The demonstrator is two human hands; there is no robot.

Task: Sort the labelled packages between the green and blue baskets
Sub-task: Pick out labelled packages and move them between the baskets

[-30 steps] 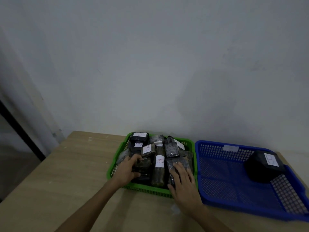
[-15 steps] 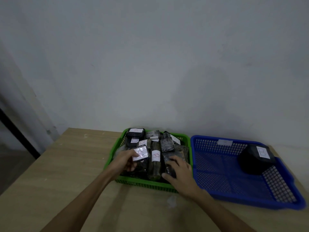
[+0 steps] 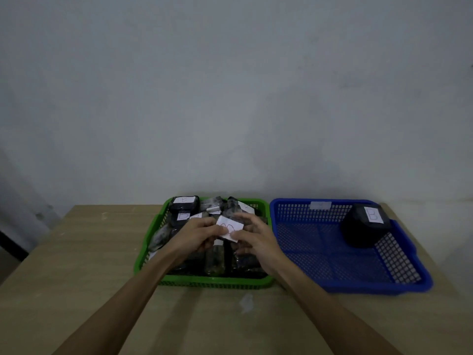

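The green basket (image 3: 146,248) at table centre is heaped with several dark wrapped packages bearing white labels. Above it, both hands hold one small package (image 3: 229,228) with a white label facing up. My left hand (image 3: 198,235) grips its left side and my right hand (image 3: 252,235) pinches its right edge. The package body is mostly hidden by the fingers. To the right stands the blue basket (image 3: 332,262), which holds one black package (image 3: 364,228) labelled B in its far right corner.
Baskets sit side by side on a light wooden table (image 3: 64,265) against a pale wall. A small white scrap (image 3: 246,302) lies on the table in front of the green basket. A white tag (image 3: 320,205) is on the blue basket's far rim.
My left hand lifted a labelled package out of the green basket. My right hand left the packages at the basket's front right and came up to hold the lifted one too.
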